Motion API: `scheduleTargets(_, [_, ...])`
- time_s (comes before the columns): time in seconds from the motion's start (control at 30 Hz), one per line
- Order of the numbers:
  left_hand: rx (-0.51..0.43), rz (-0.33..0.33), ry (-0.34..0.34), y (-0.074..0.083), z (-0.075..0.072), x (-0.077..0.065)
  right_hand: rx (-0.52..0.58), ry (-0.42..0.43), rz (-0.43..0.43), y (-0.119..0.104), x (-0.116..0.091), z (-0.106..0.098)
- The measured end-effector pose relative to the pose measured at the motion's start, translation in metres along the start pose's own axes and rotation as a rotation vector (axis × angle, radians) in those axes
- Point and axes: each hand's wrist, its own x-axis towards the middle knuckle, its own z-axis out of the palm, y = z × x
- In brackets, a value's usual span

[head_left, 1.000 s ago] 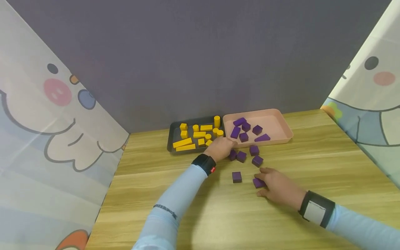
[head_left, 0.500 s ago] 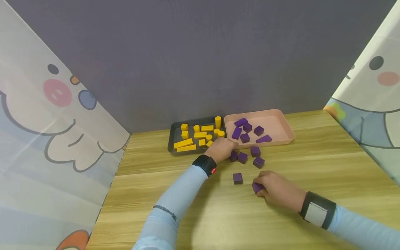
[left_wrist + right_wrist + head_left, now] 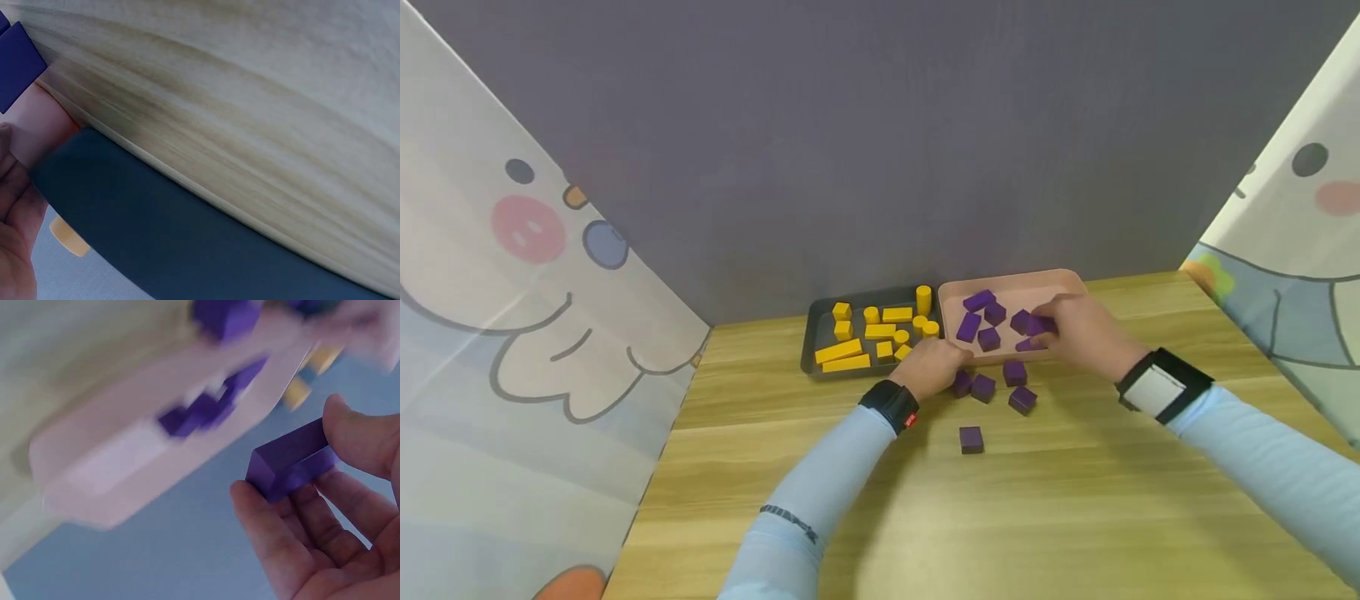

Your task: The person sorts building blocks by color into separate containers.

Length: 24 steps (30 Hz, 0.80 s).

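Over the right part of the pink tray (image 3: 1060, 277), my right hand (image 3: 1086, 333) pinches a purple block (image 3: 290, 459) between thumb and fingers. The right wrist view shows it as a rectangular block, raised above the tray. My left hand (image 3: 934, 367) grips the pink tray's near left corner, where it meets the dark grey tray (image 3: 807, 337). Its fingertips are mostly hidden in the head view; the left wrist view shows curled fingers (image 3: 22, 203) against the tray walls. Inside the pink tray lie several purple blocks (image 3: 968, 327), some partly covered by my right hand.
Several loose purple cubes (image 3: 982, 388) lie on the wooden table (image 3: 940, 533) just in front of the pink tray. One purple cube (image 3: 971, 440) sits nearer to me. Yellow blocks (image 3: 842, 363) and cylinders fill the dark grey tray. A grey wall (image 3: 880, 150) rises behind both trays.
My right hand closed on a purple block on the table, lifted it and carried it forward over the pink tray. My left hand has stayed at the tray corner.
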Motion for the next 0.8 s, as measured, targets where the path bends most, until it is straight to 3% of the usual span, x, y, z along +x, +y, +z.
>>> scheduleTargets(0.2, [0.002,-0.013,-0.011,0.001,0.004,-0.004,0.029,-0.022,0.195,0.046,0.034,0.012])
scheduleTargets(0.4, [-0.019,-0.021,-0.012,0.004,0.007,-0.005,0.050,-0.045,0.310,0.076,0.039,0.039])
scheduleTargets(0.6, [-0.014,0.002,0.017,0.005,0.006,0.000,0.111,-0.074,0.408,0.089,0.038,0.048])
scheduleTargets(0.8, [-0.012,-0.014,0.022,0.002,0.006,-0.001,0.132,-0.078,0.435,0.090,0.039,0.055])
